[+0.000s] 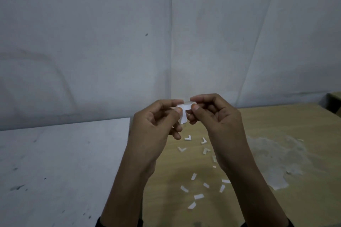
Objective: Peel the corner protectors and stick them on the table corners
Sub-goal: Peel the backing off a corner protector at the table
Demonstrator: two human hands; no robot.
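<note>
My left hand [156,121] and my right hand [214,114] are raised together above the wooden table [276,199]. Between their thumbs and forefingers they pinch one small white corner protector [186,107]. A strip of white backing paper [183,119] hangs down from it. Several more L-shaped white corner protectors [188,138] lie on the table below my hands. Closer to me, several flat white paper strips [199,196] are scattered on the wood.
A white surface [55,162] adjoins the wooden table on the left. A crumpled clear plastic bag [276,158] lies on the table at the right. A white wall rises behind. A cardboard box corner [335,103] shows at the far right.
</note>
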